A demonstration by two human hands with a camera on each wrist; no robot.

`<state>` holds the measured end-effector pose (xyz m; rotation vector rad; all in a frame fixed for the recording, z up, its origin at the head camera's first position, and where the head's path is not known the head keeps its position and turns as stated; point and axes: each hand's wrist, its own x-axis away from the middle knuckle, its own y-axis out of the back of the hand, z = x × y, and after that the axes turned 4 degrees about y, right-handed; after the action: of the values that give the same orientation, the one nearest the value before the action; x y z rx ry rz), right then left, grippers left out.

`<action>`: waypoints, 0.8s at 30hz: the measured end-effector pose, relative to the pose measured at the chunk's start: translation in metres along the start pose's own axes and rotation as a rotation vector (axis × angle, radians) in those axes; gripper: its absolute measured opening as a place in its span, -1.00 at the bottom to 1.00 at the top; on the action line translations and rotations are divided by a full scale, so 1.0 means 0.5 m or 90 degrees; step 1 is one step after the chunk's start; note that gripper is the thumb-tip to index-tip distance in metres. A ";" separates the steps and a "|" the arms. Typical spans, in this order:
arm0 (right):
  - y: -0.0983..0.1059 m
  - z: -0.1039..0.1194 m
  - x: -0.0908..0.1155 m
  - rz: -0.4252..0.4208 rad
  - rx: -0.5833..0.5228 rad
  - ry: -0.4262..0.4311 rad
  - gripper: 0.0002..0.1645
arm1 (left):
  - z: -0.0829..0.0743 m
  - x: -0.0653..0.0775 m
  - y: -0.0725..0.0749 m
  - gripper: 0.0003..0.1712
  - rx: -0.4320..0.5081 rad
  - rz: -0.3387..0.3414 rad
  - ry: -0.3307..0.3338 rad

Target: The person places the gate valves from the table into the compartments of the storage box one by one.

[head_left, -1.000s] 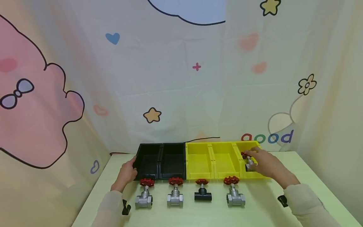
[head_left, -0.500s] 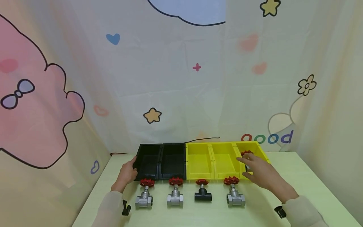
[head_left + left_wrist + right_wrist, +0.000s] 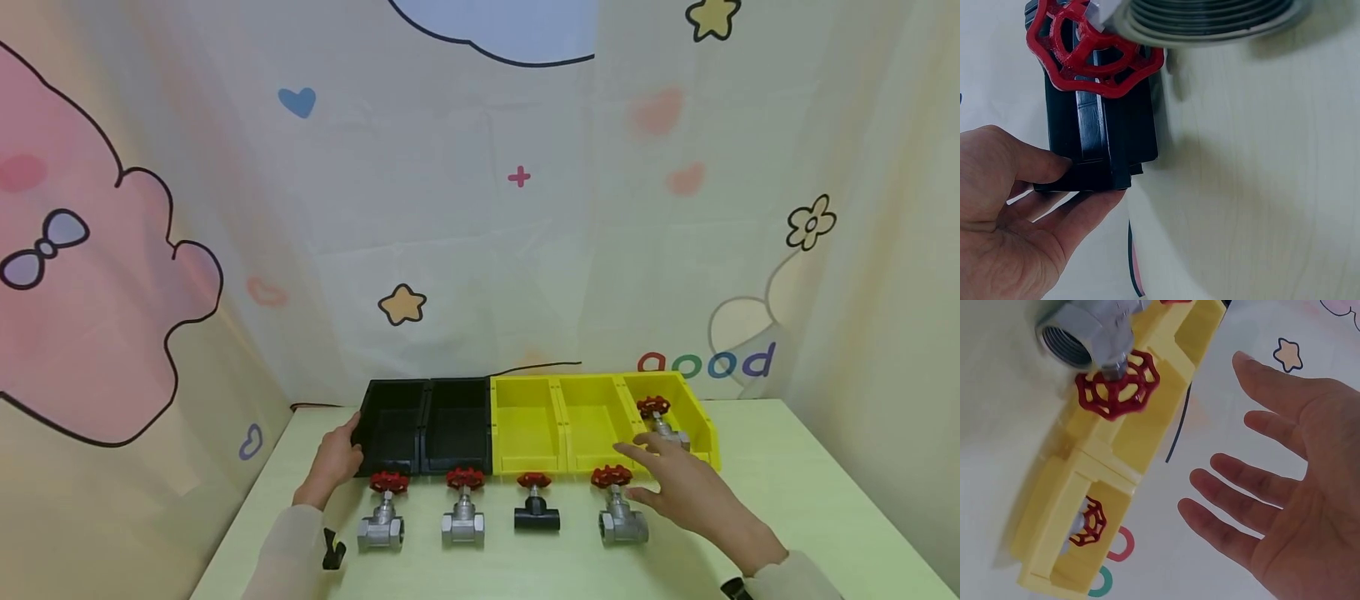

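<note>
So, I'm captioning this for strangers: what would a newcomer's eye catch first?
Probably the bright yellow bins right of centre, the rightmost one holding a red-wheeled valve. Then four more valves, also red-wheeled, lined up in front, and the left hand gripping the leftmost black bin.

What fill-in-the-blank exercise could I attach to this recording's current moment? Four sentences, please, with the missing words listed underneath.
1. The left hand grips a bin whose colour is ____.
2. The row includes exactly ____ yellow bins.
3. Of the four valves in front of the bins, only ____ has a black body.
4. The right hand is holding ____.

Missing words: black; three; one; nothing.
</note>
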<state>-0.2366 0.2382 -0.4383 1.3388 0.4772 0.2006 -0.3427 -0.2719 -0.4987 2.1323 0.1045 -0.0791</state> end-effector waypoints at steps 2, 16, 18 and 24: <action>-0.007 0.007 0.004 0.020 -0.007 -0.012 -0.27 | 0.001 0.001 0.000 -0.26 0.003 0.004 0.002; -0.052 0.028 0.011 0.100 -0.038 -0.075 -0.31 | -0.002 -0.003 0.002 -0.26 -0.001 0.009 0.011; -0.059 0.030 0.014 0.099 -0.030 -0.067 -0.33 | -0.001 -0.003 0.002 -0.25 0.003 0.012 0.014; -0.082 0.035 0.022 0.102 -0.033 -0.060 -0.33 | 0.002 -0.002 0.001 -0.26 0.003 0.013 0.012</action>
<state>-0.2243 0.2178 -0.4775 1.3304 0.2843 0.2782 -0.3434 -0.2730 -0.4989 2.1387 0.0937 -0.0475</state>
